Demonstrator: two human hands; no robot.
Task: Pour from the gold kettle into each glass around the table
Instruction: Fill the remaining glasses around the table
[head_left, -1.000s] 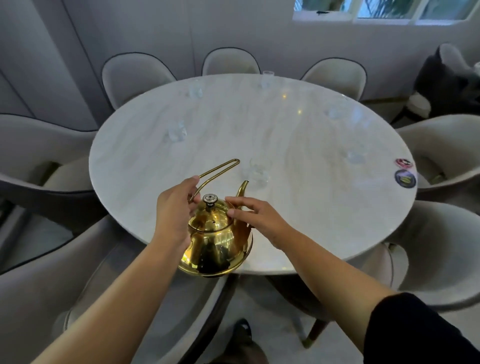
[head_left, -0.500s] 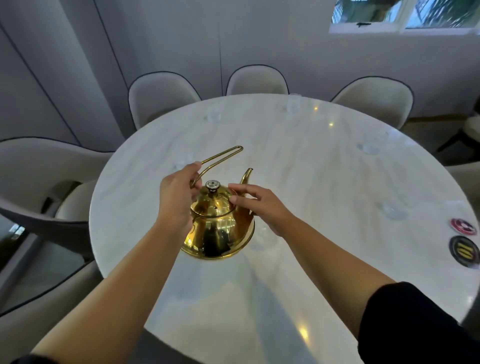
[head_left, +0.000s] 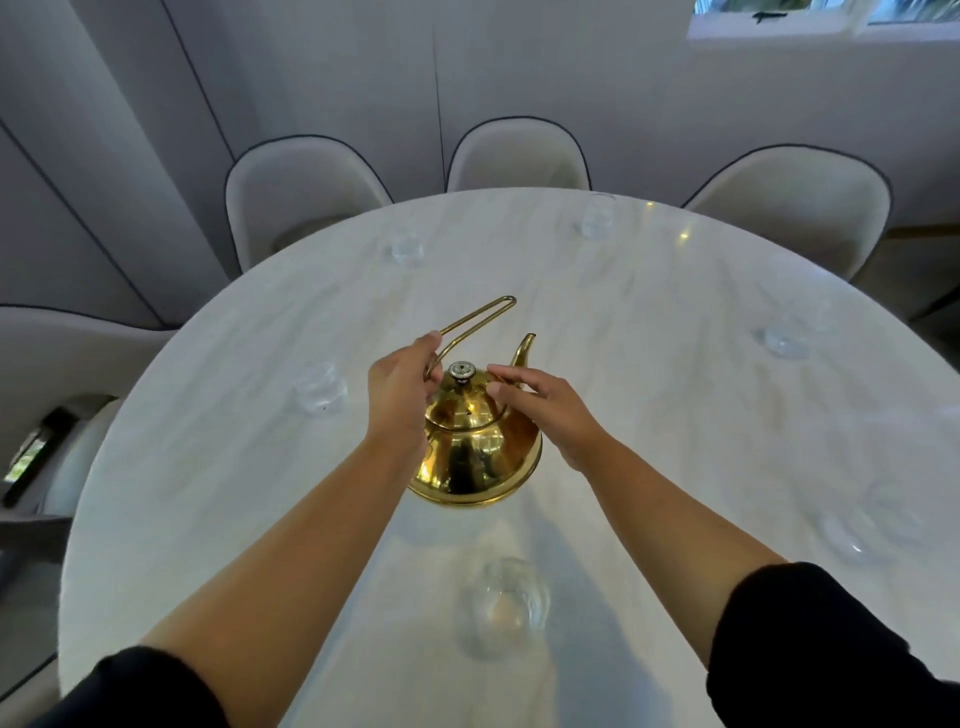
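**Gold kettle held above the middle of the round tabletop**

We look down on a round, pale marble tabletop (head_left: 218, 467) with light chairs (head_left: 306, 202) along its far and left edges.

Starting from the left, a clear glass (head_left: 319, 388) stands near the left edge of the tabletop. A little further in, another glass (head_left: 407, 250) stands near the far-left edge.

Our left hand (head_left: 400, 387) comes next. Its grip is clenched on the lower part of the thin wire handle (head_left: 475, 318), which rises away from us, toward the far edge. The gold kettle (head_left: 475, 441) hangs from this grip over the middle of the tabletop, and seems lifted clear of the surface, though we cannot be sure. It has a small dark knob (head_left: 462, 370) on the lid, and its spout (head_left: 523, 347) points to the far edge.

Near the close edge, almost under our arms, one glass (head_left: 506, 605) stands, and it looks blurred.

Our right hand (head_left: 545, 410) is just right of the lid. Its grip is released, with the fingers spread flat and the fingertips (head_left: 500, 370) resting on or just above the lid beside the knob; we cannot tell if they touch.

More to the right, one glass (head_left: 595, 217) stands at the far edge, one glass (head_left: 787, 340) near the right edge, and a faint one (head_left: 852, 535) at the near-right edge.
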